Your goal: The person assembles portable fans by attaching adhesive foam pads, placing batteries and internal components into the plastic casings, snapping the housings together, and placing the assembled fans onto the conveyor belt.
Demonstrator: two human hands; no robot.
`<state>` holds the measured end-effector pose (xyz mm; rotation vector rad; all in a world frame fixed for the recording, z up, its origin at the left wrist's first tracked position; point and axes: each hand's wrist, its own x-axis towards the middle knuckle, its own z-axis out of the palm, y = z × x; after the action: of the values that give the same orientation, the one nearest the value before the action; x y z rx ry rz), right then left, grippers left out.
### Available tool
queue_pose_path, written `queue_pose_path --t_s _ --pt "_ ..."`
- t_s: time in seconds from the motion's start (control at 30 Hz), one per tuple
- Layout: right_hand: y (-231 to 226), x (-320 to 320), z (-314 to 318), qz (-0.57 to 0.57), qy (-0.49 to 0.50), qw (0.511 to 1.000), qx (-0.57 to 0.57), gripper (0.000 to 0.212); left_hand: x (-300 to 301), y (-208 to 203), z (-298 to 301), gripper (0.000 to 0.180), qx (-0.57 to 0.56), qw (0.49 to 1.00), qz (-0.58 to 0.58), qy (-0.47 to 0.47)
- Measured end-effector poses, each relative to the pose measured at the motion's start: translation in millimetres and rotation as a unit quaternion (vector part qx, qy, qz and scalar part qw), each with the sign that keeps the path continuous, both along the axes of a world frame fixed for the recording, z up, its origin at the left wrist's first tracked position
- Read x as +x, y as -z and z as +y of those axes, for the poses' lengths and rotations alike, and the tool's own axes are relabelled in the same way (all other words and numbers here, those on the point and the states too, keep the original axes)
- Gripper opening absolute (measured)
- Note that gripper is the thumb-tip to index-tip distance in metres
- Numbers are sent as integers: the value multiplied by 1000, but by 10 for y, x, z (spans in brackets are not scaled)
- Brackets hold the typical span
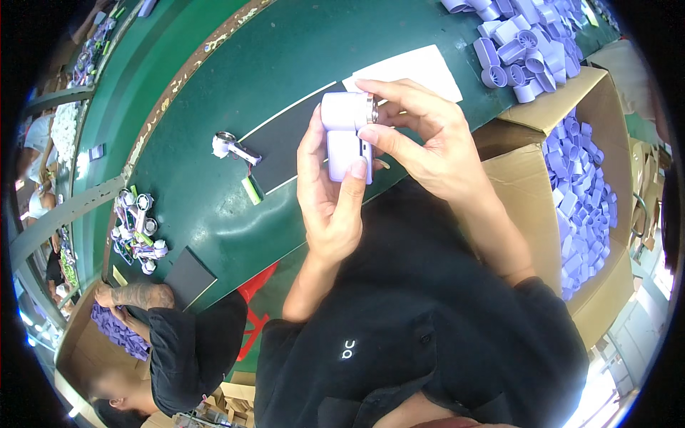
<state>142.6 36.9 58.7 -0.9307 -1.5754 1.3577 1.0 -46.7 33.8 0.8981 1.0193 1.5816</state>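
Observation:
In front of me I hold up a lavender plastic housing (pixel 342 158), with a round barrel on top and a boxy body below. My left hand (pixel 330 214) wraps round its left side, the thumb pressed on the lower body. At the barrel's right end is a silvery ring (pixel 372 108), gripped between the fingers and thumb of my right hand (pixel 435 135). Left of my hands, a small motor part with a metal ring (pixel 235 146) lies on the table, wired to a green cylindrical cell (pixel 251 191).
On the green table (pixel 214 85) are a dark mat (pixel 285 135) and white sheet (pixel 421 68). Lavender housings (pixel 524 53) are heaped far right, above a cardboard box (pixel 521 185) of similar parts. Several motor assemblies (pixel 139 228) lie left, near another person (pixel 193 342).

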Motion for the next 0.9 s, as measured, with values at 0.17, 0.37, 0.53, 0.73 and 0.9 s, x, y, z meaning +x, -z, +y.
queue_pose_path --t_s 0.17,0.37,0.53,0.73,0.9 --pt "97 1 116 49 1 999 -11 36 -19 4 -19 63 -30 994 -69 76" --pt "-17 -109 213 57 8 997 60 42 -29 -182 -40 57 -47 987 -60 145" --pt "-1 -49 212 44 45 990 124 46 11 -226 -86 59 -49 995 27 85" --pt "-45 -98 190 29 85 990 111 48 6 -80 -21 57 89 929 354 -61" --pt "-100 -128 225 -114 95 973 178 45 2 -151 16 56 -1 969 247 2"
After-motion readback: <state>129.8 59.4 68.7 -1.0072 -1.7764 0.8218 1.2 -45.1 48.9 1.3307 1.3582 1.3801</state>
